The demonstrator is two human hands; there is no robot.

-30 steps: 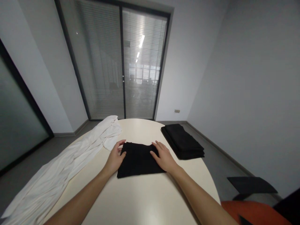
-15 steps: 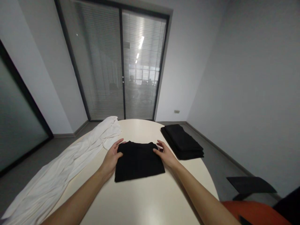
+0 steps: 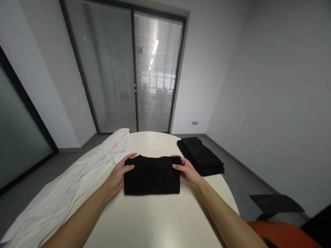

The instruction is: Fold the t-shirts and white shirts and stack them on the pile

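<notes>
A folded black garment, perhaps a shirt, is in front of me at the middle of the table. My left hand grips its upper left edge, thumb on the near face and fingers behind. On the opposite side my right hand pinches the upper right corner the same way. The fabric forms a neat rectangle between both hands, and a small yellowish bit shows along its top edge. Whether the lower edge touches the table I cannot tell.
A stack of folded black clothes lies at the table's right edge. A crumpled white cloth stretches along the left side. The pale round table has an orange chair at its lower right. Glass doors stand beyond.
The black garment has straightened into a more even rectangle, its lower edge now level. My right hand has shifted slightly right and grips its corner; my left hand has moved slightly left.
</notes>
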